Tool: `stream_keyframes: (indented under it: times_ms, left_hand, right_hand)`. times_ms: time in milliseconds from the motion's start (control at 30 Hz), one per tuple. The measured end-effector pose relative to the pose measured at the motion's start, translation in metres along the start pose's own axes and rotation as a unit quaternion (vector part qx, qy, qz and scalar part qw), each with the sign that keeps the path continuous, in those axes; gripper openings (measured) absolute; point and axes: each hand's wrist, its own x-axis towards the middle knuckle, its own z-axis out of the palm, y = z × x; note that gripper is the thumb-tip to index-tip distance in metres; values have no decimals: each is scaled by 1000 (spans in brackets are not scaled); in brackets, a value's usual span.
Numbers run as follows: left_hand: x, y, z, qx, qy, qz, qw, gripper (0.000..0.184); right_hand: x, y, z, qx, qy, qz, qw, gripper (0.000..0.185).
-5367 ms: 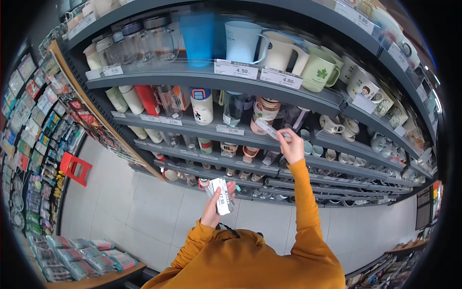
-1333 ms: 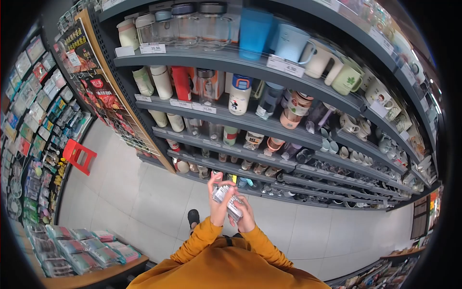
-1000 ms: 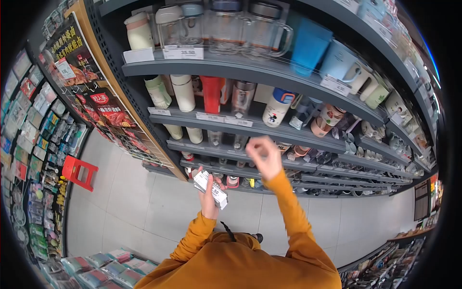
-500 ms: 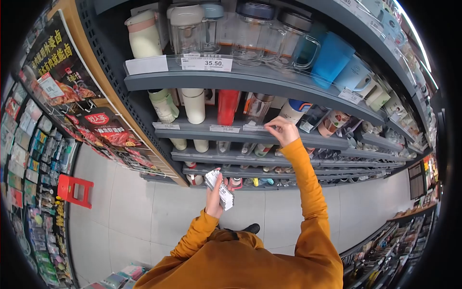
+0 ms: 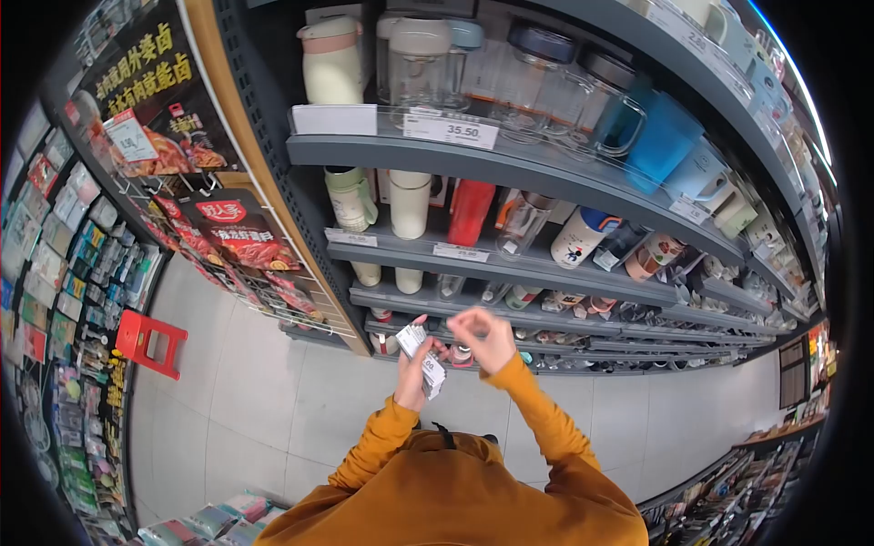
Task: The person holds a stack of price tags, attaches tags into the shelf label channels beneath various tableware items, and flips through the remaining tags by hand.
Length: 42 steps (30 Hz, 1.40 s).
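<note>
My left hand (image 5: 412, 380) is closed around a fanned stack of paper price labels (image 5: 433, 371), held low in front of my body. Just to its right is my right hand (image 5: 489, 340), slightly blurred, with thumb and fingers pinched together. Whether anything thin is between those fingertips I cannot make out. Ahead, the shelf holds a red tumbler (image 5: 471, 212), a clear bottle (image 5: 523, 224) and a white bottle with a blue lid (image 5: 581, 237). A price label (image 5: 461, 253) sits in the shelf edge below the red tumbler.
Glass mugs and a blue cup (image 5: 663, 146) stand on the upper shelf, above a 35.50 label (image 5: 451, 130). Seasoning packets (image 5: 238, 238) hang on a rack at the left. A red stool (image 5: 153, 344) stands on the floor. Packaged goods (image 5: 214, 520) lie at lower left.
My right hand has come down and left from the middle shelf edge to beside the label stack. A label seen on that edge by the clear bottle no longer shows there. The view has shifted.
</note>
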Motion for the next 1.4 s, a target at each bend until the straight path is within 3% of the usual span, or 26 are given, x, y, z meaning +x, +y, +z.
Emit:
stream_keyframes:
  times_ms: [100,167,233,300,467,533,633,667,767,800,833,900,933,1033,1100,1167,1233,1267,1300,1400]
  left_hand:
    - [-1,7,-24,46,4,45,998,51]
    - [-7,17,-27,31,23,37,999,47]
    - [-13,25,-35,-20,34,7,999,48]
    - [-17,29,-48,-27,51,4,998,43]
    - [-22,37,-73,-54,76,1,996,34]
    - [-20,38,-85,-67,51,6,996,33]
    - [-16,50,-74,-127,105,15,986,33]
    - [-14,51,-81,-117,14,59,991,32]
    - [-9,58,-84,-118,4,77,990,34]
    - [0,48,-98,-126,85,41,988,34]
    - [-1,48,-98,-121,45,37,991,34]
    - [-4,49,-98,-108,-33,28,993,36]
    - [-9,48,-103,-119,23,-11,993,38]
    - [-12,41,-121,-69,68,29,995,42]
    - [-16,38,-131,-52,84,33,995,47]
    - [-24,38,-134,-36,96,33,994,48]
    - [-30,38,-130,-41,137,37,989,48]
    - [-35,36,-134,-33,136,44,989,47]
    - [-37,36,-138,-23,132,50,990,47]
    - [-32,35,-147,-22,171,54,984,48]
  right_hand:
    - [61,-16,25,-135,41,-164,976,19]
    - [96,-37,52,-184,17,-116,976,19]
    - [135,-18,79,-219,50,-190,956,20]
    - [159,-10,94,-347,54,-187,917,21]
    - [173,-23,94,-333,14,-197,922,14]
    - [173,-17,92,-309,22,-220,925,13]
    - [150,-28,83,-207,81,-240,945,12]
    - [134,-26,77,-182,76,-198,960,11]
    - [66,41,95,3,-8,-67,998,12]
    - [36,51,100,47,-84,5,995,13]
    - [12,59,105,92,-158,77,980,14]
    - [-10,85,113,177,-188,137,956,17]
    - [-12,99,118,220,-203,167,939,19]
    - [41,136,127,134,-128,155,970,24]
    - [86,149,148,-60,-29,47,997,27]
    - [123,169,174,-206,11,-71,976,30]
    - [146,183,195,-341,-44,-66,937,33]
    - [155,192,203,-405,-71,-6,911,29]
    - [167,200,210,-429,-85,31,899,21]
    - [176,212,209,-432,-94,10,897,17]
